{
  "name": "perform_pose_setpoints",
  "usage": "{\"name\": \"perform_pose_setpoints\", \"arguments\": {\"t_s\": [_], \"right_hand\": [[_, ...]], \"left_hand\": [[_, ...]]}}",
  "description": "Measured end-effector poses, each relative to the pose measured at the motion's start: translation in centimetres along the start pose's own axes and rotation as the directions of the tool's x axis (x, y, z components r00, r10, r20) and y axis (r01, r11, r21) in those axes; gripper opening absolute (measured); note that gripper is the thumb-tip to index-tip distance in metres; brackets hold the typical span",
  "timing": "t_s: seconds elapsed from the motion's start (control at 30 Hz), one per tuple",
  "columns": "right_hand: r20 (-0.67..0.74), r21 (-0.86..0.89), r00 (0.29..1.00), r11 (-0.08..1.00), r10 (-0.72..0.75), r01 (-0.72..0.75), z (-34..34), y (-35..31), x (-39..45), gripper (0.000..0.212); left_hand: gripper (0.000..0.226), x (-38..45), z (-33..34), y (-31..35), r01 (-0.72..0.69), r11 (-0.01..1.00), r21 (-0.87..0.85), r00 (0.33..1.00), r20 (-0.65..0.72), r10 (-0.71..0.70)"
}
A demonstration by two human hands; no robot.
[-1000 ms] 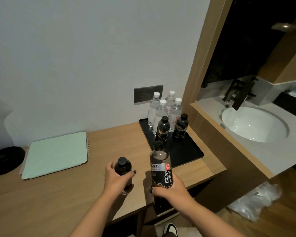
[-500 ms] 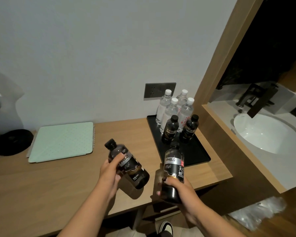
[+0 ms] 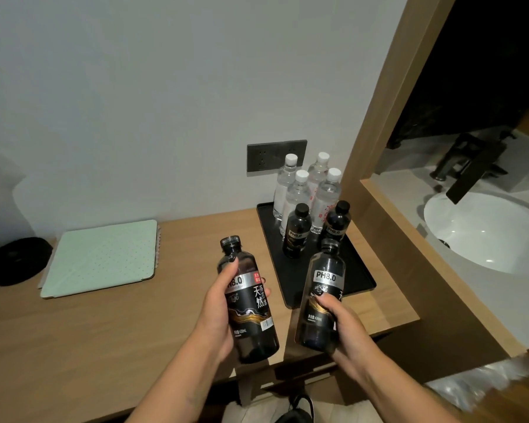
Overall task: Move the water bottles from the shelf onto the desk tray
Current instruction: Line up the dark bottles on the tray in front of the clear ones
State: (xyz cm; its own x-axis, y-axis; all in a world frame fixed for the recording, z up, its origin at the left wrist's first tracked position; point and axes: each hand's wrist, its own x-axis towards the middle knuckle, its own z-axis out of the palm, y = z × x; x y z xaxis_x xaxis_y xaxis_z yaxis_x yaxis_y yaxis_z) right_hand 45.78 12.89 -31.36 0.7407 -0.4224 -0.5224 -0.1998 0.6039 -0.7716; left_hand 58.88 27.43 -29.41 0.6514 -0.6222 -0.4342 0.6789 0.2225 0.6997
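My left hand [image 3: 216,312] grips a black-labelled water bottle [image 3: 248,303], held nearly upright above the desk. My right hand [image 3: 342,328] grips a second black bottle [image 3: 322,297] marked PH8.0, just in front of the near edge of the black tray [image 3: 359,270]. On the tray stand two more black bottles [image 3: 297,232] [image 3: 336,222] and, behind them, several clear bottles with white caps [image 3: 297,193]. No shelf is in view.
A mint-green folder [image 3: 101,257] and a round black object [image 3: 13,261] lie on the left of the wooden desk [image 3: 104,331]. A grey socket plate [image 3: 263,157] is on the wall. A wooden partition [image 3: 376,154] separates the desk from a white sink [image 3: 486,230] with a black tap.
My left hand has lifted its bottle off the desk and turned it from tilted to nearly upright. The right bottle has risen slightly toward the tray's near edge.
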Motion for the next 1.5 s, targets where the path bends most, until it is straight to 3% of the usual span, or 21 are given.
{"name": "perform_pose_setpoints", "arguments": {"t_s": [0.23,0.5,0.6,0.93,1.03,1.27,1.5], "right_hand": [[-0.054,0.073,0.995,0.994,0.087,-0.083,-4.1,-3.1,3.6,0.048],[-0.052,-0.242,0.999,0.970,-0.008,-0.004,-7.0,-7.2,9.0,0.032],[-0.071,-0.356,0.995,0.933,-0.072,0.042,-7.0,-7.5,10.9,0.036],[0.045,-0.745,0.987,0.653,-0.153,0.135,-6.2,-6.8,17.4,0.065],[0.018,-0.787,0.991,0.609,-0.133,0.096,-5.7,-6.4,18.0,0.071],[0.119,-0.886,0.978,0.425,-0.172,0.183,-5.0,-6.5,18.7,0.063],[0.146,-0.905,0.977,0.378,-0.156,0.195,-5.0,-6.4,18.2,0.064]], "left_hand": [[0.051,3.6,3.9,-1.4,-0.012,1.000,0.017,0.999,-0.049,0.012],[0.048,7.8,7.0,-2.9,0.003,0.999,-0.036,0.989,-0.145,-0.008],[0.051,8.3,6.8,-3.2,0.020,0.998,-0.065,0.984,-0.174,-0.031],[0.042,9.8,4.3,0.0,0.057,0.996,-0.064,0.973,-0.222,-0.070],[0.042,10.2,3.3,0.9,0.060,0.998,-0.013,0.973,-0.224,-0.061],[0.052,11.2,1.6,2.7,0.121,0.993,0.002,0.968,-0.223,-0.117],[0.051,11.9,1.7,3.7,0.133,0.990,0.043,0.975,-0.188,-0.122]]}}
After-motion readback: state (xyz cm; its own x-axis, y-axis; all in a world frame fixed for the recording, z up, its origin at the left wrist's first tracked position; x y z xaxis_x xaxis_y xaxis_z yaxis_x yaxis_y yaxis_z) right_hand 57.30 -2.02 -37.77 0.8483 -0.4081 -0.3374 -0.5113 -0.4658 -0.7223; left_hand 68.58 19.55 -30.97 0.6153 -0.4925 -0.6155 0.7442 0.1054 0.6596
